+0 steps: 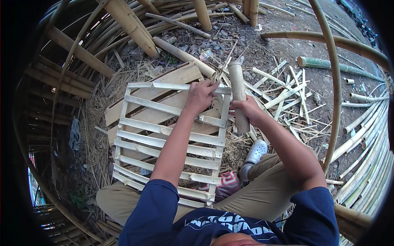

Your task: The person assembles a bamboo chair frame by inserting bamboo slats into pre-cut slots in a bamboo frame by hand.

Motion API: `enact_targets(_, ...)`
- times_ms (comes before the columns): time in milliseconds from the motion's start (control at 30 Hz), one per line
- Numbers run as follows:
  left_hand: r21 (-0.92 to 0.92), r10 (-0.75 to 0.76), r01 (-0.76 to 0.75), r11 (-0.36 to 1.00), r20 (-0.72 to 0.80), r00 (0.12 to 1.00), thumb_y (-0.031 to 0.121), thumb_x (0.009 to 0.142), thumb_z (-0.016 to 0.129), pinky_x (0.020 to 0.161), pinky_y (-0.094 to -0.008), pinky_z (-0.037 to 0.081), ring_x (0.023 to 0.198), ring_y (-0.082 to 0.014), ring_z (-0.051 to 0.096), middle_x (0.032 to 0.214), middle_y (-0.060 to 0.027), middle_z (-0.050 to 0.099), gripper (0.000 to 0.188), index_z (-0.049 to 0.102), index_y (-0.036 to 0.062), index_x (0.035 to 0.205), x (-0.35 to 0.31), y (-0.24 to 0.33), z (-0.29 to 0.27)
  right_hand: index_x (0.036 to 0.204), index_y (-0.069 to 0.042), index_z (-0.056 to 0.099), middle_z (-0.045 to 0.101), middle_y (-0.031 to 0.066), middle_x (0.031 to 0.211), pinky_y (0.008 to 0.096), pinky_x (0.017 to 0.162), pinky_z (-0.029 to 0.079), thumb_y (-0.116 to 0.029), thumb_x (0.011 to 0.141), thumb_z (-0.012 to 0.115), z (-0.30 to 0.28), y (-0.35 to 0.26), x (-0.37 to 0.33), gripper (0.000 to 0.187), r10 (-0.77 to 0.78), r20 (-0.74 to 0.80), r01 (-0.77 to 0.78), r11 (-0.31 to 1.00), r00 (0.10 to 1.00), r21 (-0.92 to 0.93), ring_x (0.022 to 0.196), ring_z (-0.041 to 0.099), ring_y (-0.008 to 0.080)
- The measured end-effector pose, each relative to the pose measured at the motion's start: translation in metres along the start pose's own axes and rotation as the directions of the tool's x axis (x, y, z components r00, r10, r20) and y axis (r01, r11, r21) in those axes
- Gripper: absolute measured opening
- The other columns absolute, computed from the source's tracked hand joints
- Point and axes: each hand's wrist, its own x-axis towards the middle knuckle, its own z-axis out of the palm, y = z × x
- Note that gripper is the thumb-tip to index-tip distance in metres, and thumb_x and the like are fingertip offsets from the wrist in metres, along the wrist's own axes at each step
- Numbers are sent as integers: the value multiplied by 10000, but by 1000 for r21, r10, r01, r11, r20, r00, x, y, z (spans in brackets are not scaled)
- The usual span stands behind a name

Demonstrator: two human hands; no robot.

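Note:
A lattice frame of pale split-bamboo slats (170,132) lies in front of me and over my lap, its crosspieces running left to right between two side strips. My left hand (200,97) is at the frame's far right corner, on the end slat. Its fingers are bent and pressed together; whatever they pinch is too small or hidden. Just right of that corner, my right hand (248,110) wraps around a short, thick bamboo piece (237,80), which points away from me. Wide flat boards (180,76) show beneath the frame.
Loose bamboo strips (287,92) are scattered at the right. Long bamboo poles (361,151) are stacked along the far right, and a green pole (340,67) lies behind. A curved upright pole (334,82) rises close by. My foot wears a white clog (257,151). Bamboo posts (131,24) stand behind.

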Motion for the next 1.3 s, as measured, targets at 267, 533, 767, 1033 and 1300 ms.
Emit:
enact_targets(267,13,-21,22,1000,-33,999,76,794,739,904,-409,419,1010,-222,652,1034,-16,692,560,707,201,1339,7,-2,-7,1170,95,548,681,191,1085,418,861,646,-28,783,732,-3,-5,4,445,6,60,-10,997,998,70,930,734,296)
enact_targets(533,74,-6,17,997,-145,989,78,798,740,926,-418,409,989,-204,643,1005,0,686,527,724,194,1311,13,0,-12,1215,90,522,670,208,1147,426,892,641,-19,801,732,2,0,3,477,-21,53,14,992,998,124,961,734,298)
enact_targets(767,55,-21,35,998,-233,972,100,860,709,916,-429,421,986,-219,652,974,-18,685,443,735,198,1291,30,-4,-17,1208,91,532,691,208,1079,419,856,626,-36,786,745,-2,8,9,490,24,46,-24,1000,999,4,936,750,317)
enact_targets(1033,-17,-149,151,988,53,987,149,887,725,947,-399,429,975,-267,652,1036,-56,698,439,720,209,1323,35,-17,-5,1148,89,582,711,202,1024,414,814,623,-42,765,753,1,6,8,439,16,34,-17,1000,999,26,896,756,304)
enact_targets(1300,-130,-251,280,951,205,946,251,880,771,1030,-410,426,1114,-288,656,1160,-100,718,424,737,235,1302,46,-16,-20,1201,93,589,705,192,1059,416,832,626,-71,788,741,3,8,6,470,-38,18,36,995,999,92,926,748,295)
